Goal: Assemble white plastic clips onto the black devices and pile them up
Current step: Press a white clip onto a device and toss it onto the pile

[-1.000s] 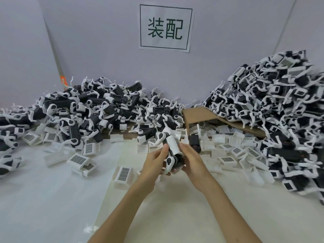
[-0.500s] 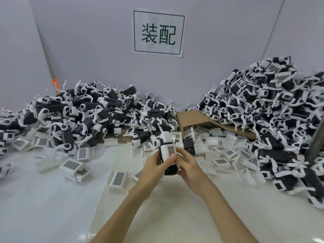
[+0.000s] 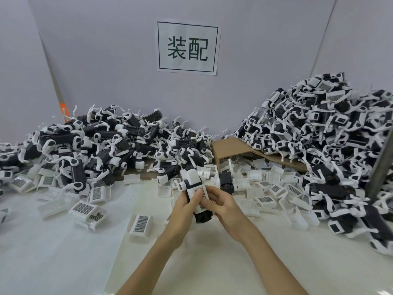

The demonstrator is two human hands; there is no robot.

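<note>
Both hands hold one black device [image 3: 203, 217] above the counter [image 3: 63, 252], centre frame. Left hand [image 3: 184, 207] and right hand [image 3: 224, 206] have fingers curled round it, thumbs pressing the white plastic clip [image 3: 202, 189]. Since a second ago the device has turned grille-side up. The clip lies along its body, seating judged nearly complete, piling outstanding.

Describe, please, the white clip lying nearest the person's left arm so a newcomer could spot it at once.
Drop from the paper sign on the wall to the white table. Left of the left hand gripping a black device, one white clip lies alone. Its dark grid faces up, and no other clip touches it.
</note>
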